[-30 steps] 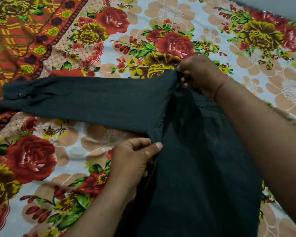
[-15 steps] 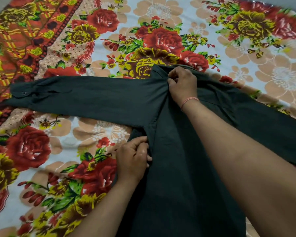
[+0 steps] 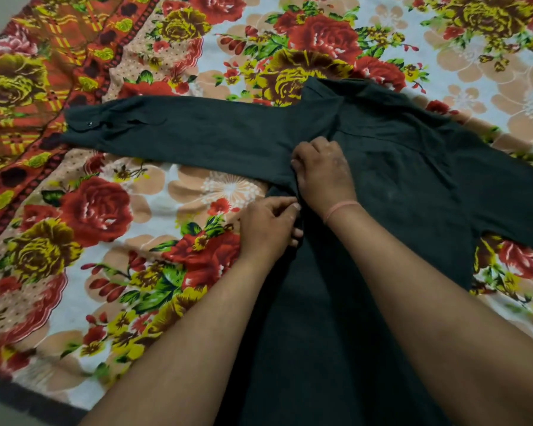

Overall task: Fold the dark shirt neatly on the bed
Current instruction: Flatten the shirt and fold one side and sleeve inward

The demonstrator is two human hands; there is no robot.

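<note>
Running up between the 2 forearms, the body of the dark shirt (image 3: pixel 336 318) lies flat on the bed (image 3: pixel 173 272), its lower end passing out of frame nearest the person. Next comes the left hand (image 3: pixel 268 226), fingers curled and thumb closed against them, pinching the shirt's side edge just below the armpit. Just beside it and a little farther on, the right hand (image 3: pixel 323 173) sits knuckles-up at the root of the outstretched sleeve (image 3: pixel 182 133). Its fingertips are bent down into the cloth and seem to gather a small tuck, though how much they hold is hidden under the hand. A pink band (image 3: pixel 340 209) circles that wrist. From these 2 hands the sleeve runs straight out to the person's left, long axis across the bed, its buttoned cuff (image 3: pixel 86 124) well apart from both. The left hand is on the nearer side for reaching it, so bringing that sleeve over the body looks like the likely next fold. Beyond lie the collar (image 3: pixel 345 90) and, off to the right, the other sleeve (image 3: pixel 505 192)
</note>
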